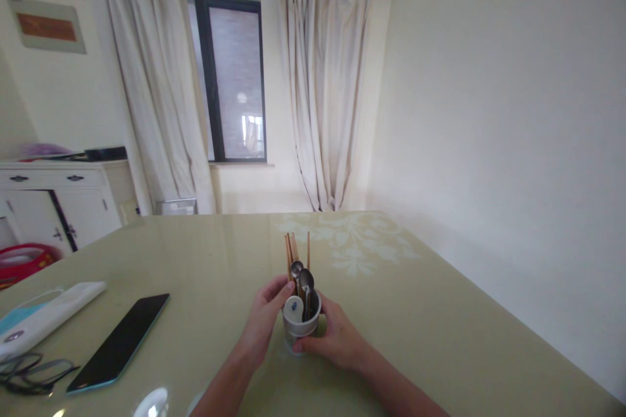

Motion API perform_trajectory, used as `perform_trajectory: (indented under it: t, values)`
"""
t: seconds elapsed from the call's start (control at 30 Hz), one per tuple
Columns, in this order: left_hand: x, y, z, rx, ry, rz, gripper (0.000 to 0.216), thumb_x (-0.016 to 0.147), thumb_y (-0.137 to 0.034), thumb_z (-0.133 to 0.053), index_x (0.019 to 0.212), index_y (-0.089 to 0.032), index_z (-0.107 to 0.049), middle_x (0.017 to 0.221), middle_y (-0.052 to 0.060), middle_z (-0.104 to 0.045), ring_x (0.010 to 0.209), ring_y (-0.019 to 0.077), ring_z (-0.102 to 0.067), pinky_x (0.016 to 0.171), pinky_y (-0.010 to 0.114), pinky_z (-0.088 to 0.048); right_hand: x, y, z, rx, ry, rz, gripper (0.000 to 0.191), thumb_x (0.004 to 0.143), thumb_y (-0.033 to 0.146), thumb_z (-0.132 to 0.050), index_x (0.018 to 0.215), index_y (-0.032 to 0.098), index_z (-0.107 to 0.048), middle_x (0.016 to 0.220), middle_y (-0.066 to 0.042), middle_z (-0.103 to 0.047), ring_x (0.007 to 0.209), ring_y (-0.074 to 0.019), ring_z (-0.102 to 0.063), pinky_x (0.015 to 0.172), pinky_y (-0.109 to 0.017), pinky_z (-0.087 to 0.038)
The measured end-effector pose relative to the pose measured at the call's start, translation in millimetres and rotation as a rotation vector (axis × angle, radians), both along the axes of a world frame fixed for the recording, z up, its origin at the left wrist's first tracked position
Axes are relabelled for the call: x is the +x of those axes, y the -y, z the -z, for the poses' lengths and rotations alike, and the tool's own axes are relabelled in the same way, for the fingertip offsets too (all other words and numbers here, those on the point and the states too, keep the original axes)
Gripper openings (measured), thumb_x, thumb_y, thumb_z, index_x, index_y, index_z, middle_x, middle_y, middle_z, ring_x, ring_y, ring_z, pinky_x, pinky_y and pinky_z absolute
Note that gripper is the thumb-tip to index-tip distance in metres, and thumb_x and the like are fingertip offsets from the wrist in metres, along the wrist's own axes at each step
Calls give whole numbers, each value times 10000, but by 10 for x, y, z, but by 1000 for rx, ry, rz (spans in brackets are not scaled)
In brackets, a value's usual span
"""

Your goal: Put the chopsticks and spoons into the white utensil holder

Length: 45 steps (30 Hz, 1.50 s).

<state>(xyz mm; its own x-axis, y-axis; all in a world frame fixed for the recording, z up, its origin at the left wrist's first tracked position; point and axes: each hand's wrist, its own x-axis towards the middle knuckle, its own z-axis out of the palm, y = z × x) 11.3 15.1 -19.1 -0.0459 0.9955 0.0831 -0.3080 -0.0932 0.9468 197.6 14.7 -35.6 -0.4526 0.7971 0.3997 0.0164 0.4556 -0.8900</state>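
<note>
A small pale cup (295, 329) stands near the front middle of the table and holds several upright utensils. My right hand (337, 337) wraps its right side, thumb across the front near the base. At the upper left of the cup, my left hand (264, 316) is closed around wooden chopsticks (288, 253), its thumb lying in front of them; its other fingers are partly hidden. Two metal spoons (306, 280) lean in the cup with their bowls up. A white spoon (294, 308) with a blue mark shows at the front of the rim.
On the left of the glossy table (205, 260) lie a dark phone (122, 342), a long white device (53, 319) and eyeglasses (36, 371). A wall (513, 143) runs along the right edge. Beyond the table hang curtains (327, 78); a white cabinet (88, 208) stands at left.
</note>
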Motion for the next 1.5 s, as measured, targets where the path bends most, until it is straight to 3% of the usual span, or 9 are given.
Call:
perform_trajectory:
  t: [0.57, 1.5]
  values:
    - [-43, -17, -70, 81, -214, -64, 500, 716, -644, -867, 876, -172, -826, 815, 63, -797, 739, 201, -685, 683, 283, -533, -6, 21, -39, -3, -6, -24, 830, 645, 471, -1026, 1373, 240, -702, 1303, -86, -769, 1199, -337, -689, 1079, -474, -503]
    - [-18, 52, -151, 51, -138, 34, 492, 715, -627, -893, 926, -189, -816, 900, 65, -821, 808, 210, -717, 757, 287, -541, 8, 27, -38, -7, 2, -35, 835, 656, 479, -1019, 1381, 229, -689, 1309, -98, -753, 1210, -348, -671, 1091, -491, -487]
